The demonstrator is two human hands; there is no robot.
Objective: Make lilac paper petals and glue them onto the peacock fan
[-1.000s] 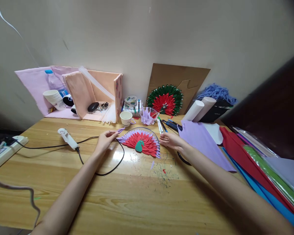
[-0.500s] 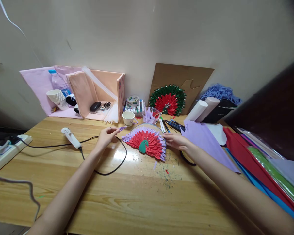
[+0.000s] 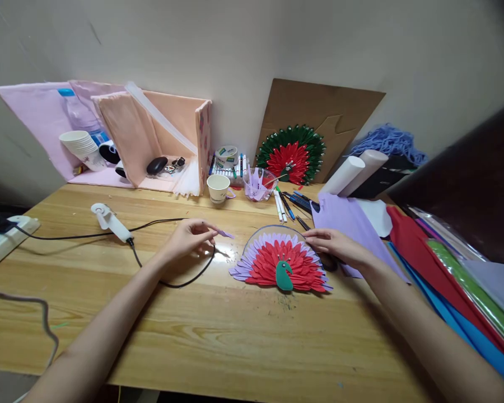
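A paper peacock fan [image 3: 282,263] with red and lilac petals and a green body lies flat on the wooden table [image 3: 235,336]. My right hand [image 3: 334,245] rests on its upper right edge, fingers curled onto the rim. My left hand [image 3: 189,238] hovers just left of the fan, pinching a small folded lilac paper petal [image 3: 224,233] between thumb and fingers. A black cord [image 3: 180,280] loops under that hand.
A white glue gun [image 3: 109,221] lies at left on its cord, a power strip [image 3: 4,238] at the far left edge. Paper cup [image 3: 217,187], bowl of lilac petals [image 3: 257,184], pens [image 3: 285,204], a finished red-green fan [image 3: 293,162] and coloured sheets [image 3: 445,268] line the back and right.
The peacock fan has been pulled toward me and rotated upright, my right hand moving with it. My left hand stays left of it, still pinching the lilac petal.
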